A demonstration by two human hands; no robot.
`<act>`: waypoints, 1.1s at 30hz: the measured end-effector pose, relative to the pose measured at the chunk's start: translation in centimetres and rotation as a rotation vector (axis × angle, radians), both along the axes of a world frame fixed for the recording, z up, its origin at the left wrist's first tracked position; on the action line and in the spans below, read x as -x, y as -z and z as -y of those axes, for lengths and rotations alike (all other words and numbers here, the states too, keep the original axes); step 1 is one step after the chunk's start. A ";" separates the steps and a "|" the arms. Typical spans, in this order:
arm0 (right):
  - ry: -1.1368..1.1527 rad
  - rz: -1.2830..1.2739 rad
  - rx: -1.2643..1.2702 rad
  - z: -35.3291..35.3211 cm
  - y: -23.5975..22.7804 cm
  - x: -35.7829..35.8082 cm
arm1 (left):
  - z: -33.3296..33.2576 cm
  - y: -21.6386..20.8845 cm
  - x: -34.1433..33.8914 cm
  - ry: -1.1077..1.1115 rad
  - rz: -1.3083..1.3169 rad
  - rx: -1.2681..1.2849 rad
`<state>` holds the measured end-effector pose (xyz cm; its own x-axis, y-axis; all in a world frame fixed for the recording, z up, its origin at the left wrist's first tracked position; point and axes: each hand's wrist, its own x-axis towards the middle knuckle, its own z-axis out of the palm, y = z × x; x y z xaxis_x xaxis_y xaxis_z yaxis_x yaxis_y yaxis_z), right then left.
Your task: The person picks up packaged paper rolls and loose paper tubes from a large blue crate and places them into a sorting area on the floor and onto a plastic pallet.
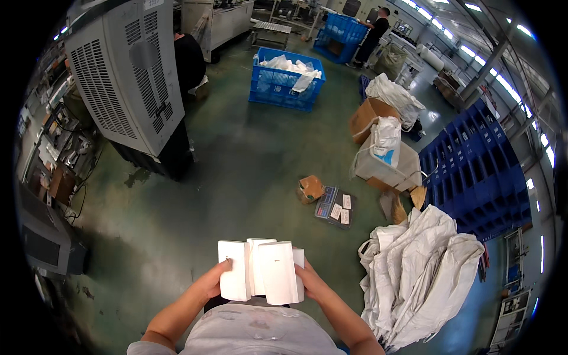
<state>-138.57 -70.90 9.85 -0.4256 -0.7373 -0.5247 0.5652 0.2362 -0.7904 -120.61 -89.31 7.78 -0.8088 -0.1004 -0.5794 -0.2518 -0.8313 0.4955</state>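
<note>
Several white folded paper-like packs (279,278) are held upright side by side in front of my body. Each of the two front ones bears a small dark mark near its upper part. My left hand (218,279) grips the left end, its thumb on the front face. At the opposite end my right hand (310,280) presses against the outermost pack from the side. The fingers behind the packs are hidden. I cannot tell exactly what the packs are made of.
A tall grey air cooler (127,77) stands at left. Ahead is a blue crate (281,94) with white material. A scale-like device (335,207) and small carton (310,189) lie on the floor. White sacks (420,278) and blue pallets (473,171) are at right. A person (374,35) stands far off.
</note>
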 end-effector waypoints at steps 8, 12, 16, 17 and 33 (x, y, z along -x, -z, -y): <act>0.131 0.024 0.016 16.1 1.9 20.8 | 18.5 -0.5 23.4 0.136 0.040 0.036; 0.306 -0.015 -0.026 21.2 1.6 30.2 | 26.2 -2.2 36.1 0.303 0.033 0.013; 0.455 -0.015 -0.049 25.5 1.0 39.9 | 31.7 -2.2 48.6 0.447 -0.010 0.008; 0.511 0.003 -0.065 26.7 1.2 42.5 | 32.8 -2.3 52.0 0.463 -0.003 0.014; 0.392 0.080 0.014 42.1 0.8 93.7 | 47.7 -2.7 102.4 0.383 -0.034 -0.003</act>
<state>-232.26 -113.04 9.03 -0.6342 -0.5348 -0.5584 0.6702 -0.0201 -0.7419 -222.97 -137.03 10.48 -0.8063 0.2147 -0.5512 -0.5280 -0.6814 0.5069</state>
